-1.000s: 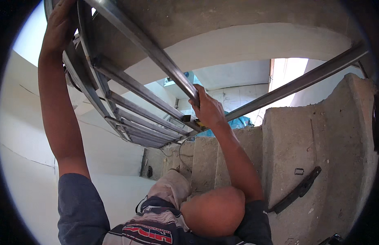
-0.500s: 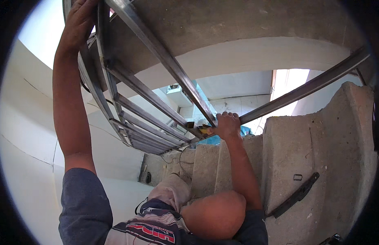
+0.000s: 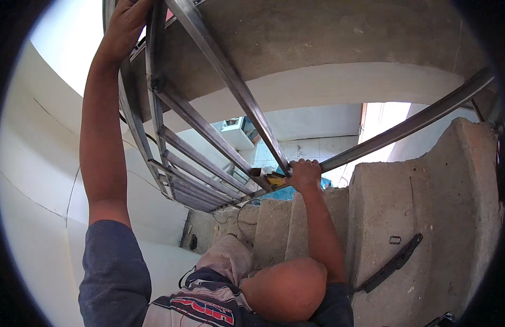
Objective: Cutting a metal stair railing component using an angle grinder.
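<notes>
My left hand [image 3: 127, 27] is raised at top left, closed on the upper rail of a steel railing frame [image 3: 187, 109]. My right hand [image 3: 305, 175] grips the lower rail [image 3: 405, 125] where a square steel bar [image 3: 230, 76] comes down to it; its fingers curl over the metal. A yellow object [image 3: 274, 179], too small to make out, sits just left of that hand beside a short hollow tube end [image 3: 259, 177]. Several more parallel bars run between the rails toward the lower left.
Rough concrete stairs [image 3: 268, 229] lie beneath me, with a black strip [image 3: 388, 262] and a small metal clip [image 3: 395, 240] on the right. A curved white wall [image 3: 40, 180] is at left, a concrete beam [image 3: 317, 32] above. A tiled floor [image 3: 323, 152] shows below; a cable [image 3: 239, 218] hangs by the steps.
My right hand has moved from partway up the steel bar down to its lower end at the bottom rail. The bar's lower end now meets that rail. The view has shifted slightly.
</notes>
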Motion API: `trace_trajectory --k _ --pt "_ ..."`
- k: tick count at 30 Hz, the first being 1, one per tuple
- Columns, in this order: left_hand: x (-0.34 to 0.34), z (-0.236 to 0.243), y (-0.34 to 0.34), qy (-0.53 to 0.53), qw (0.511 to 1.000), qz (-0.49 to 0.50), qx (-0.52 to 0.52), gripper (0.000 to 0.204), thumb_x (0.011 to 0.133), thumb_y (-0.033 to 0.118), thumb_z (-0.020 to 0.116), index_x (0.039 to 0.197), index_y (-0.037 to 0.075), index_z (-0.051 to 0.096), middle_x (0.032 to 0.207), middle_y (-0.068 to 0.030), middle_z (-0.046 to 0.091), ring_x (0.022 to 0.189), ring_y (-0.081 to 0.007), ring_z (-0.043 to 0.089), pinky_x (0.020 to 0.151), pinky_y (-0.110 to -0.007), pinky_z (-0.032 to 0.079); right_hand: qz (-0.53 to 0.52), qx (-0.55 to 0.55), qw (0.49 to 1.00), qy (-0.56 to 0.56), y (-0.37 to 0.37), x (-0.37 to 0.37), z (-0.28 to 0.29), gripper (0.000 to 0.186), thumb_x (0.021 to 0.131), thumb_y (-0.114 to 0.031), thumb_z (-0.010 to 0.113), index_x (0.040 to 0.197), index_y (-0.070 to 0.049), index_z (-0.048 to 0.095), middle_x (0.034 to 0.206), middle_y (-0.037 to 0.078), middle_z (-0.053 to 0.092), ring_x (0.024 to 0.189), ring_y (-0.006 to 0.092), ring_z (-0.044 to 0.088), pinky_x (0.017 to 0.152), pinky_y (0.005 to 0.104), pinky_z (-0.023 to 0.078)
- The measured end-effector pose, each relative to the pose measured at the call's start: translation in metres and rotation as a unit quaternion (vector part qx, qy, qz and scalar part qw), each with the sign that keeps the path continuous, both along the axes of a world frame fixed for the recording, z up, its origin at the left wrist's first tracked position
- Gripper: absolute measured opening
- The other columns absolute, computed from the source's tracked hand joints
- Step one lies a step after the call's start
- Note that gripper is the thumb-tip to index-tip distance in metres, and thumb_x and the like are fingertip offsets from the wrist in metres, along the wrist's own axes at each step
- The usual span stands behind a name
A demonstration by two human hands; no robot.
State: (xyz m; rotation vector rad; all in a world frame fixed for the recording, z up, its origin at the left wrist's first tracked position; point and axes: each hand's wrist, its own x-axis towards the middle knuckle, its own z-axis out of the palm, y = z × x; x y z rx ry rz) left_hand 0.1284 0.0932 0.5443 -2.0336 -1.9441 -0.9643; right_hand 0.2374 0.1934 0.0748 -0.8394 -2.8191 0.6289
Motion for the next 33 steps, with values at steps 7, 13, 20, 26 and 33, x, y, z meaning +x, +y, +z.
trace_trajectory --k 7,13,20,26,33 --pt "-0.061 0.019 -0.015 0.057 0.994 0.09 -0.012 0.059 0.101 0.061 0.047 0.135 0.016 0.064 0.129 -0.0107 0.067 0.121 -0.0272 0.063 0.107 -0.043 0.047 0.001 0.009 1.0 0.026 -0.004 0.0 0.003 0.051 0.069 -0.051 0.085 0.105 -0.016 0.075 0.103 0.009 0.073 0.104 0.0254 0.069 0.095 0.0442 0.046" --pt "-0.054 0.009 -0.005 0.074 0.996 0.048 0.001 0.059 0.101 0.06 0.048 0.133 0.014 0.066 0.125 -0.0122 0.068 0.118 -0.0254 0.064 0.103 -0.038 0.049 -0.003 0.007 1.0 0.02 -0.001 0.0 -0.006 0.049 0.069 -0.05 0.085 0.103 -0.016 0.076 0.1 0.008 0.073 0.102 0.0247 0.069 0.095 0.0438 0.045" --pt "-0.06 0.01 -0.006 0.061 0.996 0.068 0.009 0.061 0.101 0.062 0.047 0.134 0.014 0.065 0.126 -0.0129 0.067 0.115 -0.0268 0.065 0.101 -0.039 0.051 -0.004 0.009 1.0 0.019 0.0 -0.004 -0.009 0.044 0.071 -0.048 0.084 0.1 -0.016 0.075 0.099 0.008 0.073 0.102 0.0243 0.068 0.094 0.0443 0.044" --pt "-0.056 0.011 -0.004 0.068 0.997 0.023 0.004 0.057 0.103 0.056 0.048 0.133 0.011 0.065 0.126 -0.0119 0.068 0.113 -0.0231 0.066 0.099 -0.036 0.052 -0.001 0.017 1.0 0.01 -0.002 -0.003 -0.005 0.043 0.073 -0.047 0.083 0.101 -0.016 0.075 0.1 0.008 0.073 0.103 0.0251 0.068 0.094 0.0439 0.044" --pt "-0.065 0.01 -0.001 0.057 0.998 0.0 0.0 0.05 0.104 0.049 0.051 0.13 0.009 0.067 0.122 -0.0107 0.07 0.111 -0.0207 0.067 0.097 -0.033 0.053 -0.003 0.004 1.0 0.003 -0.002 0.001 -0.004 0.042 0.073 -0.046 0.083 0.102 -0.017 0.075 0.101 0.008 0.073 0.104 0.0248 0.068 0.095 0.0431 0.044"
